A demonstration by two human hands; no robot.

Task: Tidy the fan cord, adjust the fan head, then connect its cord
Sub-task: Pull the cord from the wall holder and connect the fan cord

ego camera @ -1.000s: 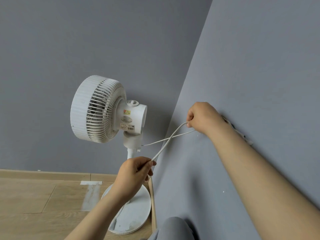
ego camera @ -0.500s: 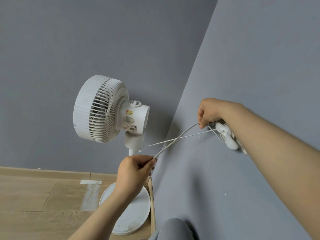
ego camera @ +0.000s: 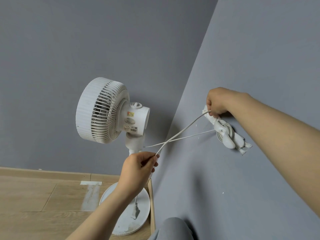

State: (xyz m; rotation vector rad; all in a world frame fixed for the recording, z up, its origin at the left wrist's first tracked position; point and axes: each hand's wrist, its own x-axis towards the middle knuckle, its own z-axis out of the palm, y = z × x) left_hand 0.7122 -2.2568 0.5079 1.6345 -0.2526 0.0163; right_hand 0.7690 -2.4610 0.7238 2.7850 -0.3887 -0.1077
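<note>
A white pedestal fan (ego camera: 110, 111) stands in the corner where two grey walls (ego camera: 86, 40) meet, its round base (ego camera: 138, 213) on a wooden floor (ego camera: 34, 196) at about six o'clock in the view. The fan head (ego camera: 102, 110) sits left of centre, its ribbed grille turned toward nine o'clock and its motor housing, which bears small labels, pointing toward three o'clock. The white fan cord (ego camera: 183, 129) shows as two thin strands that cross between the hands. One strand runs from the fan's neck toward three o'clock to a coiled bundle (ego camera: 225, 130) of cord against the right-hand wall. The other rises from the left hand toward two o'clock to the right hand. The left hand (ego camera: 138, 168), just below the fan's neck and in front of the pole, pinches its strand narrowly between thumb and fingertips. The right hand (ego camera: 218, 103) is closed against the right-hand wall, fingers curled around the top end of a white power strip (ego camera: 225, 135) and the cord end that reaches it. The strip lies tilted along the wall, running down toward four o'clock, with the coil looped around its middle. A grey-clad knee (ego camera: 173, 229) shows at the bottom edge, close to the base.
</note>
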